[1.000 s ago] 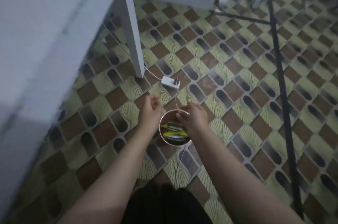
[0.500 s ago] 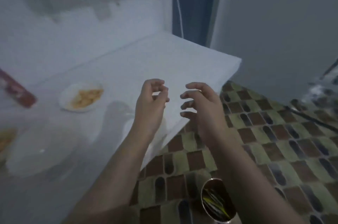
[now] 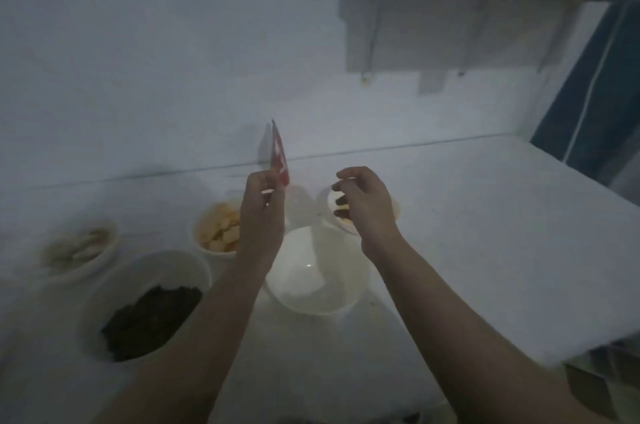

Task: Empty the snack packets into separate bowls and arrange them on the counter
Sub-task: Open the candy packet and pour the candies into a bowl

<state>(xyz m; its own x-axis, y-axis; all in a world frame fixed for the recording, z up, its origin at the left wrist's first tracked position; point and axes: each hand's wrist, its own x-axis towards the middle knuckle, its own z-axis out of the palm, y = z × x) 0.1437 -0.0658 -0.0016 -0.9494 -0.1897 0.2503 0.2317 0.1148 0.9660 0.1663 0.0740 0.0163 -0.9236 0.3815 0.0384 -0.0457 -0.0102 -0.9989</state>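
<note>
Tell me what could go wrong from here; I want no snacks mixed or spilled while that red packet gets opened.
The left hand holds the red packet upright above the bowl of yellow snacks, not the empty bowl, so a tear could drop pieces into the wrong bowl. The right hand hovers close over another filled bowl and might knock it. The bowls stand crowded together, so spillover could mix.

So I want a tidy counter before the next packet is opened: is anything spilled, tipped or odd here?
Nothing stands out. The bowls sit upright on the counter with no visible spill, though the view is dim. The empty bowl waits below the red packet, held upright by the left hand.
</note>
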